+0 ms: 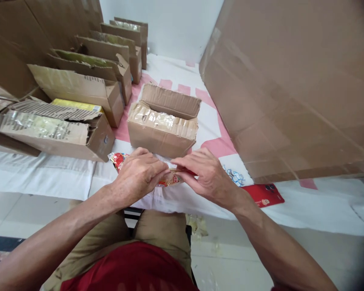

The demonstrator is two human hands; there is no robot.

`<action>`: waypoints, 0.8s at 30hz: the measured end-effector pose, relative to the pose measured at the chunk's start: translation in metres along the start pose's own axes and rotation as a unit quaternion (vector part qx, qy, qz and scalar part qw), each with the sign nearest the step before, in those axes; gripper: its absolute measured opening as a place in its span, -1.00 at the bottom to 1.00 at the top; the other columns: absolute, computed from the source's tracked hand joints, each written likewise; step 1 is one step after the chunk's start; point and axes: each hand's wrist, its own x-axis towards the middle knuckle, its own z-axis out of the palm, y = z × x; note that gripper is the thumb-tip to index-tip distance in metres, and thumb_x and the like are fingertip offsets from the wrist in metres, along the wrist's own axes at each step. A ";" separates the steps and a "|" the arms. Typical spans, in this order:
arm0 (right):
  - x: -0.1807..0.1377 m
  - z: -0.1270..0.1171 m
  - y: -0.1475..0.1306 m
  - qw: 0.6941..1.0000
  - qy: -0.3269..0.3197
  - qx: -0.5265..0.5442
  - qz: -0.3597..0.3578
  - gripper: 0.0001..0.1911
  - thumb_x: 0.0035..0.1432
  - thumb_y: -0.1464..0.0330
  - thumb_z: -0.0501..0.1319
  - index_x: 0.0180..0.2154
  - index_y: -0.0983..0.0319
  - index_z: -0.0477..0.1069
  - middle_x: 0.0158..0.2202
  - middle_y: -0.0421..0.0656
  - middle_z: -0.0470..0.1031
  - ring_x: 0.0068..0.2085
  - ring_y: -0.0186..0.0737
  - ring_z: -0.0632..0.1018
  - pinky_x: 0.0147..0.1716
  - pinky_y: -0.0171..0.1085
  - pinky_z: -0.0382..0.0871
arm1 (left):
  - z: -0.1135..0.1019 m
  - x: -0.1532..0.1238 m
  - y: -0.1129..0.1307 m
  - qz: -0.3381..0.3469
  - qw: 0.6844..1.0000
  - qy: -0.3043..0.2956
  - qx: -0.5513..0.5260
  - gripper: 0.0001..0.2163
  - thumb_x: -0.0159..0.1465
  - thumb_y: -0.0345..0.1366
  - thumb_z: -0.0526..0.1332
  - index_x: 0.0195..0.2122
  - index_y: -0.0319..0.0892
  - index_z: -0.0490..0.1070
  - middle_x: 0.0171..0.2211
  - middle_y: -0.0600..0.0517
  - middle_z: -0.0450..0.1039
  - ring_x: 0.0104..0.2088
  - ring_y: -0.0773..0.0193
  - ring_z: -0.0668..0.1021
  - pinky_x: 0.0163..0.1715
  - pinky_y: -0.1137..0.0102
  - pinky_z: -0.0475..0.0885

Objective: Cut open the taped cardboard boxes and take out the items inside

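Note:
Near the table's front edge, a colourful red plastic packet (119, 160) is pinched between my two hands. My left hand (141, 171) has its thumb and fingers closed on the packet's middle, and the packet's left end sticks out past the knuckles. Closed on the right part, my right hand (208, 176) keeps its thumb below and its fingers above. Much of the packet is hidden by the hands, so its contents cannot be made out. Just behind them stands a small cardboard box (160, 137) with its rear flap raised.
A red phone (262, 195) lies right of my right hand, near some blue-and-white ties (235, 176). Several opened cardboard boxes (79, 87) line the left side, one near a yellow box (77, 106). A large cardboard panel (297, 93) walls off the right, on white-and-pink cloth (214, 135).

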 end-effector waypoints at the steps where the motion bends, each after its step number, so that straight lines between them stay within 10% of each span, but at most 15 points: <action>1: -0.001 -0.003 -0.001 1.000 -0.007 0.024 0.012 -0.80 0.37 0.40 0.26 0.01 0.20 0.52 -0.23 -0.16 0.68 -0.23 -0.17 0.59 -0.14 -0.14 0.31 | 0.001 0.000 0.000 0.010 1.000 0.001 0.007 -0.68 0.51 -0.27 0.13 -0.42 -0.15 0.45 -0.54 0.11 0.47 -0.49 0.33 0.48 -0.27 0.32 0.34; 12: -0.006 0.012 0.007 0.982 0.095 -0.139 -0.080 -0.81 0.38 0.50 0.20 -0.30 0.22 0.54 -0.36 -0.17 0.60 -0.32 -0.20 0.47 -0.25 -0.17 0.26 | -0.007 -0.006 -0.007 0.000 1.000 0.005 0.017 -0.86 0.47 -0.35 0.15 -0.18 -0.12 0.52 -0.40 0.08 0.62 -0.38 0.29 0.61 -0.14 0.30 0.43; 24: -0.053 0.025 -0.028 0.968 0.134 -0.151 -0.145 -0.83 0.32 0.54 0.23 -0.16 0.21 0.56 -0.27 -0.17 0.65 -0.22 -0.25 0.56 -0.11 -0.18 0.40 | -0.007 -0.041 0.047 0.031 0.999 -0.001 0.026 -0.79 0.44 -0.43 0.16 0.05 -0.29 0.48 0.01 -0.15 0.64 0.02 0.02 0.63 0.08 0.08 0.42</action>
